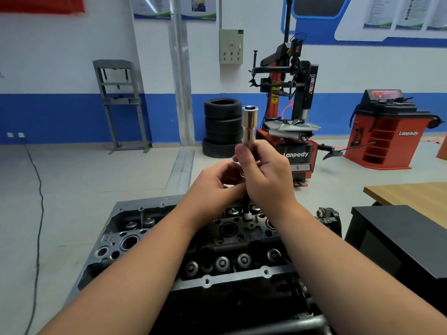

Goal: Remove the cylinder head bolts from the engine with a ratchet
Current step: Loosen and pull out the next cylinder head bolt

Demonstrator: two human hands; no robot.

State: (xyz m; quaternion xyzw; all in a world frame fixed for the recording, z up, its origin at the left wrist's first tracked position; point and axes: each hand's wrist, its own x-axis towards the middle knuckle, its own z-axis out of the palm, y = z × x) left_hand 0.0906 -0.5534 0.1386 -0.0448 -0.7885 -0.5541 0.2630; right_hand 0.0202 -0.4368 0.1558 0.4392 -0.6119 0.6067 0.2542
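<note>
Workshop floor, engine [169, 238] below — both hands, right hand [263, 175] and left hand [215, 184], clenched around upright socket [249, 124].

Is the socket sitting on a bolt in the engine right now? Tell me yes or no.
No. The socket is held up in the air by the right hand, well above the engine, with its open end pointing up.

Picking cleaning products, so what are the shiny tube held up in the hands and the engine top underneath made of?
Long cylindrical silver socket: likely polished chromed steel, mirror-bright. Grey cylinder head: probably cast aluminium, dull matte faces, dark oily recesses.
</note>
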